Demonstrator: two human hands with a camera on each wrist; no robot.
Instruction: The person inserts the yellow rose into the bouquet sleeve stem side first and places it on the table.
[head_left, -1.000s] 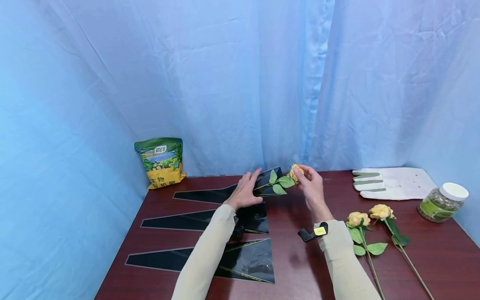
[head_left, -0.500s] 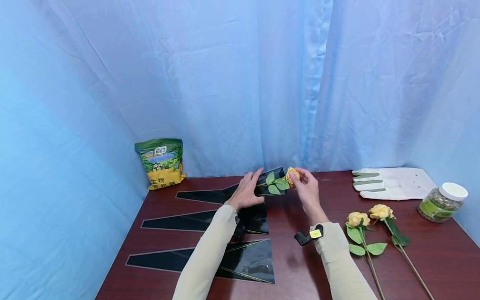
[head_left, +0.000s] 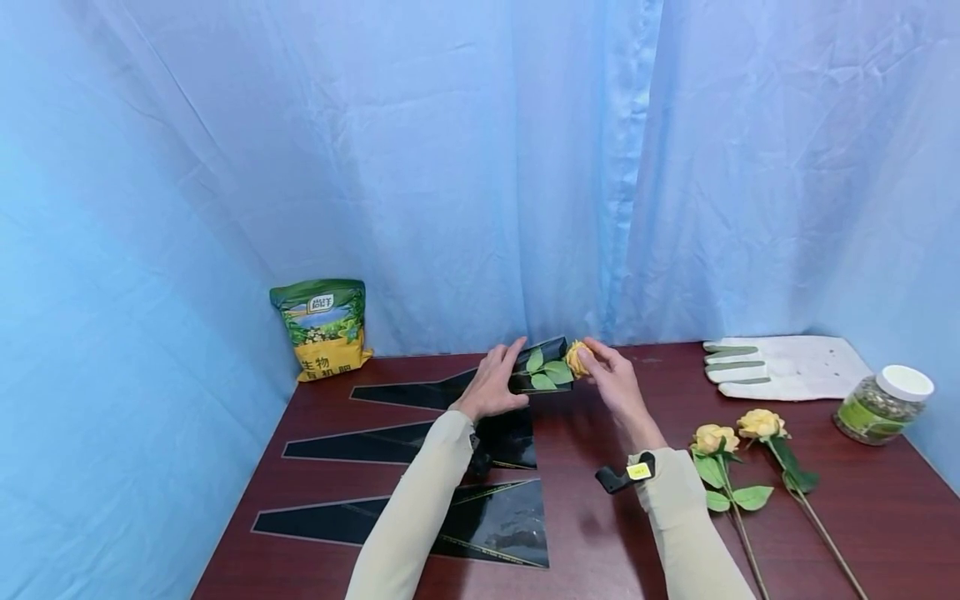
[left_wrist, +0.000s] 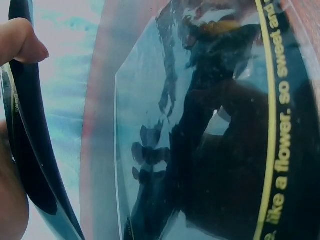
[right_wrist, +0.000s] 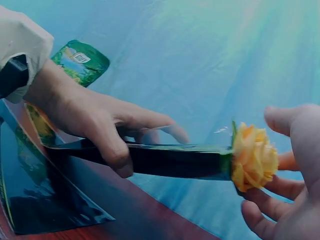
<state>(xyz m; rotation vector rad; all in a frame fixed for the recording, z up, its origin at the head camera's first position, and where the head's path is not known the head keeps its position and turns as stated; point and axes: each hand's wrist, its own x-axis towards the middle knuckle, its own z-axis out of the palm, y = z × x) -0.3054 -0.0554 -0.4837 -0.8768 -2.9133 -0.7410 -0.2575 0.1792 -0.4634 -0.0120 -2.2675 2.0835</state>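
My left hand (head_left: 491, 387) grips a black clear-fronted flower sleeve (right_wrist: 175, 162), thumb on the near side and fingers on the far side. A yellow artificial rose (head_left: 577, 358) lies in the sleeve with green leaves (head_left: 550, 371) showing at its wide end. Its bloom (right_wrist: 254, 159) sits at the sleeve's mouth. My right hand (head_left: 618, 387) holds the bloom, its fingers curled around the far and lower side. The left hand hides part of the stem. In the left wrist view, yellow lettering runs along another flat sleeve (left_wrist: 225, 150) below.
Two flat black sleeves (head_left: 352, 440) lie nearer on the brown table (head_left: 592, 558). Two yellow roses (head_left: 763, 423) lie at the right, by a white glove (head_left: 806, 367) and a white-lidded jar (head_left: 885, 406). A green-and-yellow bag (head_left: 322, 329) stands back left against the blue curtain (head_left: 450, 167).
My right hand has moved the rose leftward, so its leaves sit deeper in the sleeve and the bloom has reached the mouth. The left hand has stayed almost still.
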